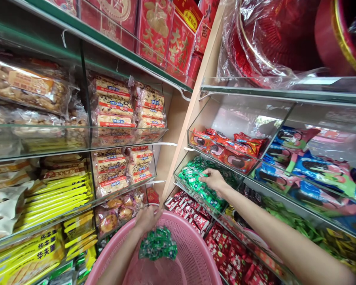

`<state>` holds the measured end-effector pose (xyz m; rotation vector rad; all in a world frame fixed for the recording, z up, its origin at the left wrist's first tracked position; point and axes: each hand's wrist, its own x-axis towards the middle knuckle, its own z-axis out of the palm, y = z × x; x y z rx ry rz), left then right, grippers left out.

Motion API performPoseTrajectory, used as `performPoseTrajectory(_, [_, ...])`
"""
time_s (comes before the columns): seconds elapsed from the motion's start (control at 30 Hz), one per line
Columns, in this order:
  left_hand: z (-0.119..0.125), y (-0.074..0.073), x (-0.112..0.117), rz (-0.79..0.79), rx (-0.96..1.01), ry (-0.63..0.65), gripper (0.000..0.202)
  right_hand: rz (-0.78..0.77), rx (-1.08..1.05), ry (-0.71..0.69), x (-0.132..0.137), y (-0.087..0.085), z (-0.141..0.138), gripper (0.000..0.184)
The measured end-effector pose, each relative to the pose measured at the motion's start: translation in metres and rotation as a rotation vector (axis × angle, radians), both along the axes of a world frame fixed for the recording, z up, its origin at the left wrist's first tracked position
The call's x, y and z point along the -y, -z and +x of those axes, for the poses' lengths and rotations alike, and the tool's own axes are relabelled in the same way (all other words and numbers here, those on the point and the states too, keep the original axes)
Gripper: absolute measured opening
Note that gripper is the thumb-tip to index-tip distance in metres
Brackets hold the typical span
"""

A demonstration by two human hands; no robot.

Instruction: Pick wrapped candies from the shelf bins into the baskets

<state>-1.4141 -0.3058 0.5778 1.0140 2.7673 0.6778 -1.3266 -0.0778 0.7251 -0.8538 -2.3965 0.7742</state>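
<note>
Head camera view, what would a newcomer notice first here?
The pink basket at bottom centre, with the left hand holding a bunch of green packets over it. To the right, the right hand rests on the green packs in a glass shelf bin; red boxes fill the top shelf.

A small snack shop, seen from my remote seat.

Glass shelves (47,152) line both walls of a corner. At nine o'clock sit stacked biscuit packs (114,105) and yellow wafer packets (59,194). At three o'clock, tilted clear bins hold red snack packets (225,148), blue packets (314,170) and green wrapped sweets (194,181). At twelve, what look like red gift boxes (157,27) fill the top shelf. A pink basket (195,237) sits at six.
</note>
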Motion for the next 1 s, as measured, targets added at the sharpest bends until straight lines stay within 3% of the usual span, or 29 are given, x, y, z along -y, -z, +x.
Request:
performPoseTrajectory(0.17, [0.000,0.002,0.001,-0.005,0.017,-0.007,0.046,0.048,0.046,-0.047,-0.010,-0.011,0.006,0.019])
performPoseTrajectory(0.3, [0.000,0.004,0.001,0.002,0.016,-0.010,0.047,0.208,0.167,-0.107,-0.019,-0.019,0.012,0.014])
performPoseTrajectory(0.5, [0.002,0.002,0.000,-0.001,0.016,0.003,0.045,0.427,0.319,-0.198,-0.021,-0.012,0.014,0.018])
performPoseTrajectory(0.83, [0.001,0.005,0.001,-0.004,-0.003,0.004,0.048,0.434,0.399,-0.200,-0.016,-0.010,0.017,0.042])
performPoseTrajectory(1.0, [0.001,0.002,0.002,-0.016,-0.008,-0.003,0.046,0.482,0.474,-0.199,-0.008,-0.010,0.022,0.035])
